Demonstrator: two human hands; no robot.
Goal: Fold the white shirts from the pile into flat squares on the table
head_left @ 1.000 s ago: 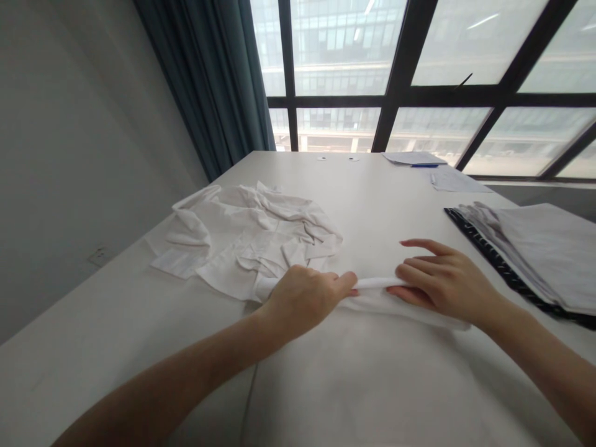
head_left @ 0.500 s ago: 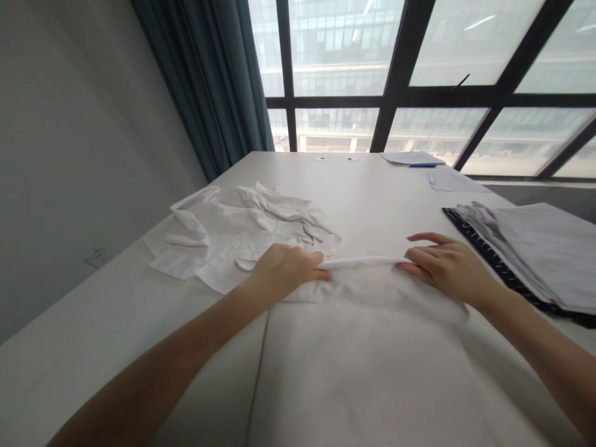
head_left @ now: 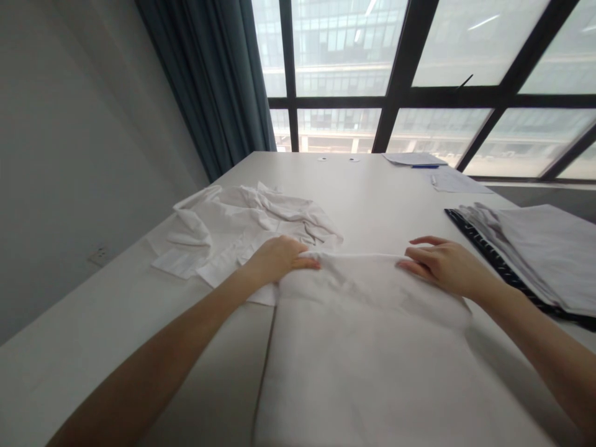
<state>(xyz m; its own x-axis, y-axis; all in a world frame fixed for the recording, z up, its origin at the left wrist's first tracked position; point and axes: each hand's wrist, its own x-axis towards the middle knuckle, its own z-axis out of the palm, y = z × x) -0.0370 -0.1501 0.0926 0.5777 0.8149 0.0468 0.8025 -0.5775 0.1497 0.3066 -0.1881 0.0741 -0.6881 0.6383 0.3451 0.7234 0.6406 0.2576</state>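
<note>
A smooth white cloth (head_left: 372,347) is spread from the front edge of the view up to both hands, its far edge drawn into a straight line. My left hand (head_left: 278,257) pinches that edge at its left corner, thumb along the near side. On the right, my right hand (head_left: 435,264) grips the same edge between thumb and fingers, with the index finger lifted off. Fingertips behind the edge are partly hidden. Just beyond my left hand lies a crumpled white garment (head_left: 242,214), close to the cloth's left corner.
To the right, a stack of folded white cloth (head_left: 549,248) rests on a black patterned sheet (head_left: 493,257). Papers (head_left: 414,159) and a blue pen (head_left: 425,166) lie at the far end of the white table (head_left: 367,192). A wall (head_left: 84,161) borders the left side.
My left hand has moved left and away from me along the cloth's edge, and the right slightly outward. The bunched edge is now stretched straight and flatter. The crumpled garment stays put.
</note>
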